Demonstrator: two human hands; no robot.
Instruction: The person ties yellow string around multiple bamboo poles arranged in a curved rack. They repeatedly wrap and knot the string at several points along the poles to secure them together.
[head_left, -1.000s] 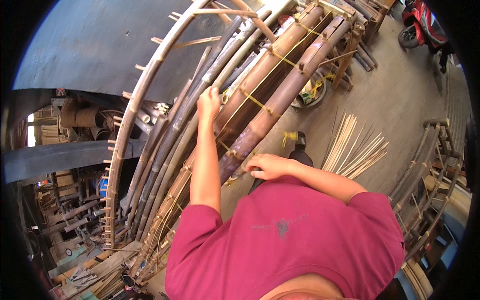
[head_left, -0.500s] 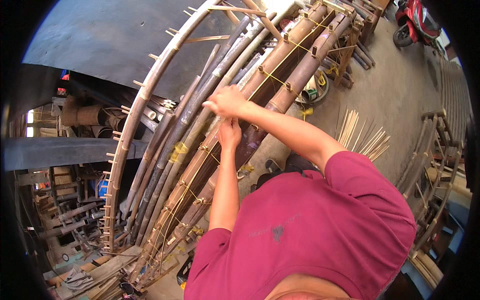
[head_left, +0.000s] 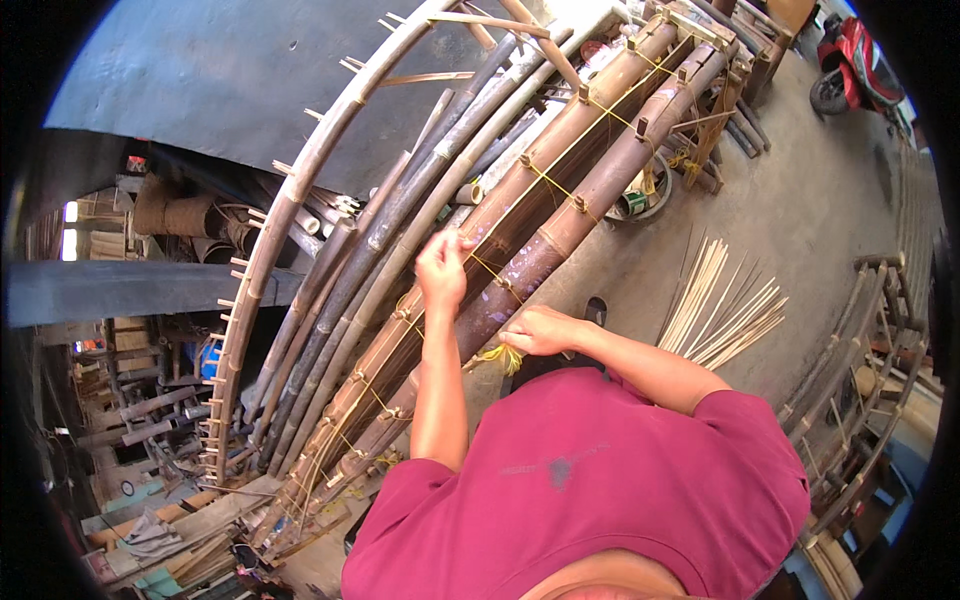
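Two long brown bamboo poles lie side by side on a slant, the far pole (head_left: 575, 115) and the near pole (head_left: 560, 230). Short pegs stand along them, with thin yellow string (head_left: 550, 177) running across and along. My left hand (head_left: 442, 272) is at the far pole, its fingers pinched together by the string; what they hold is too small to make out. Over the near pole's side, my right hand (head_left: 545, 330) has its fingers closed at a tuft of yellow string (head_left: 503, 357).
Behind the poles lean several dark bamboo poles (head_left: 385, 225) and a curved, pegged bamboo piece (head_left: 285, 210). Pale thin sticks (head_left: 720, 310) fan out on the floor at right. A bucket (head_left: 645, 195) stands beyond the near pole; a red motorbike (head_left: 860, 65) is farther back.
My right hand has come down from above the far pole, toward me and rightward, to the yellow tuft. My left hand stays by the far pole, slightly left, with its fingers now in view.
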